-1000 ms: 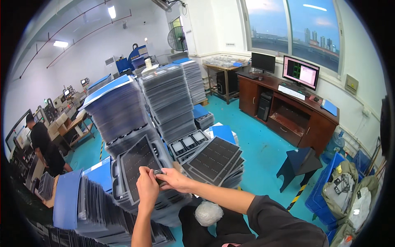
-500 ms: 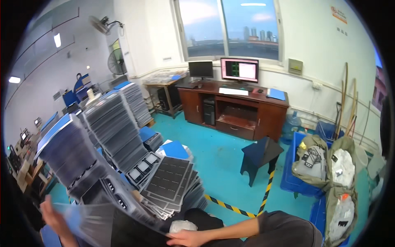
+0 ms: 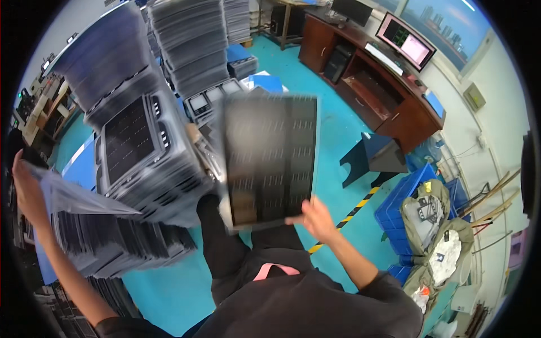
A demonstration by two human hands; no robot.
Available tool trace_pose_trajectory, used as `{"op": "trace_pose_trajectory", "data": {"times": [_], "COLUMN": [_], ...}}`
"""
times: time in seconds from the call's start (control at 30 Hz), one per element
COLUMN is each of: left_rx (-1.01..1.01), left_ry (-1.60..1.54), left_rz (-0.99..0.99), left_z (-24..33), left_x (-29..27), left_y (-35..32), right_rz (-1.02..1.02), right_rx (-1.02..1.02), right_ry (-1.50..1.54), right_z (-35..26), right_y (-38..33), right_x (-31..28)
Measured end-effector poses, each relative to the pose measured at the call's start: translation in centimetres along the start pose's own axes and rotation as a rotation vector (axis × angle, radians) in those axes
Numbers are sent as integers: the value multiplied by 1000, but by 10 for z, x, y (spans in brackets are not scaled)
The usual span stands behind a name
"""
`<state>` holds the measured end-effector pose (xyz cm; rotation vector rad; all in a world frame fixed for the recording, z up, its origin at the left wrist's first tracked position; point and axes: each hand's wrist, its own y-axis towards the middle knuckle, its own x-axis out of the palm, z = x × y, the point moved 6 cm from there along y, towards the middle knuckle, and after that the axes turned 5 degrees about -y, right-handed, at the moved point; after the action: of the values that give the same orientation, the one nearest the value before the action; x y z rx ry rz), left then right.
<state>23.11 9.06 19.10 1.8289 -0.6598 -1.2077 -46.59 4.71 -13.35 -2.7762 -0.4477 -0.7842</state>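
My right hand [image 3: 318, 221] grips the lower right corner of a black slotted sheet [image 3: 270, 160] with a clear border. The sheet is lifted in front of my legs and blurred by motion. At the far left, my left hand [image 3: 28, 186] is closed on a clear plastic film [image 3: 84, 191], which trails to the right over a pile of dark sheets [image 3: 118, 239]. Between my hands stands a stack of clear-edged sheets [image 3: 160, 183] with a black slotted panel [image 3: 129, 135] on top.
Tall stacks of sheets [image 3: 189, 48] rise behind. A dark stool [image 3: 375, 158] stands on the teal floor near yellow-black tape [image 3: 355, 214]. Blue crates [image 3: 403, 197] and sacks [image 3: 448, 253] line the right side. A wooden desk [image 3: 366, 84] with monitors is farther back.
My view has tipped down and turned. My hands have moved apart, the left outward with the clear film, and the black sheet now shows raised in my right hand.
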Motion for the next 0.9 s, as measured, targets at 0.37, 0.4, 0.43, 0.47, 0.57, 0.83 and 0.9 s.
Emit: {"op": "trace_pose_trajectory", "data": {"times": [0.37, 0.4, 0.43, 0.47, 0.57, 0.83, 0.9], "left_rx": [3, -2, 19, 338, 425, 841, 832], "left_ry": [-556, -577, -605, -848, -1009, -826, -716], "left_rz": [-127, -211, -332, -127, -447, -65, -27], "left_z": [265, 274, 293, 322, 365, 384, 377], "left_x": [-69, -65, -61, -73, -72, -85, -80], "left_y": [-15, -23, -27, -26, -38, -53, -68], "right_rz": [-200, -216, -176, -232, -444, -1031, -919], "right_rx": [235, 290, 238, 92, -439, 204, 294], "right_ry": [-731, -1050, -979, -792, -816, -97, 60], "right_z": [50, 41, 36, 25, -33, 3, 13], "right_y": [157, 140, 130, 119, 87, 58, 40], "right_x": [3, 15, 20, 44, 155, 169, 165]}}
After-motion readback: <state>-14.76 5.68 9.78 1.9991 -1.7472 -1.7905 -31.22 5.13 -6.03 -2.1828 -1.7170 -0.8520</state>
